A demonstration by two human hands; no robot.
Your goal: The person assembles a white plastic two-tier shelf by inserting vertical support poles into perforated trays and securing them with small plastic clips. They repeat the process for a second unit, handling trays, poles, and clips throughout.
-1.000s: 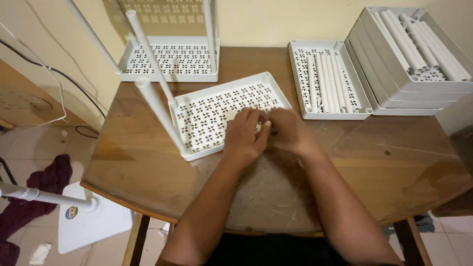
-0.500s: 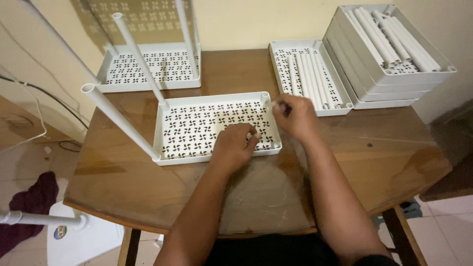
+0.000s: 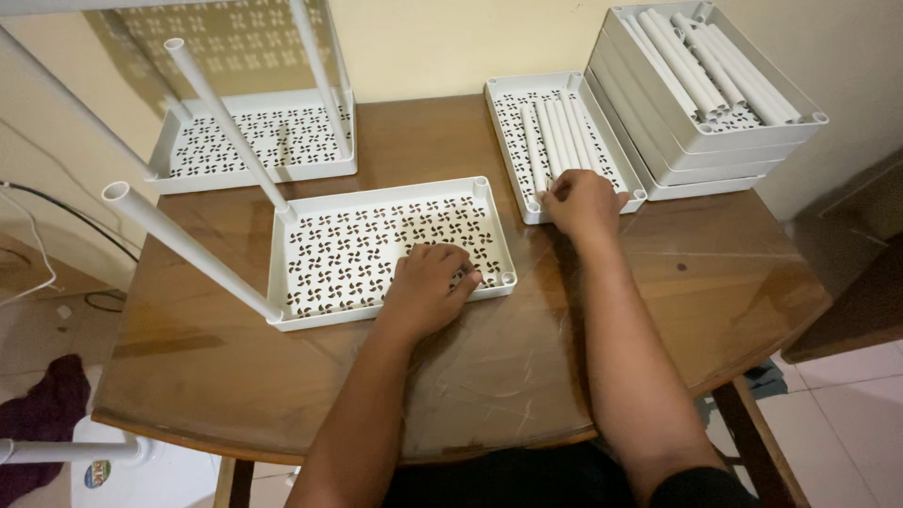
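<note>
Fingers of the left hand (image 3: 428, 287) press flat on the perforated white tray (image 3: 386, 249) near the table's (image 3: 470, 386) front edge, its long axis left-right, two tubes upright at its left corners. Right hand (image 3: 583, 202) pinches a white tube (image 3: 531, 155) lying front-to-back among others in the tray (image 3: 508, 94) toward the back right.

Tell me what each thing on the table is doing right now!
White perforated plastic tray in the middle: flat on the table, two white tubes standing in its left corners.
White tray with loose tubes: flat, tubes lying inside.
Stack of white trays: piled up, tubes on top.
Left hand: resting on the middle tray.
Right hand: touching the loose tubes.
</note>
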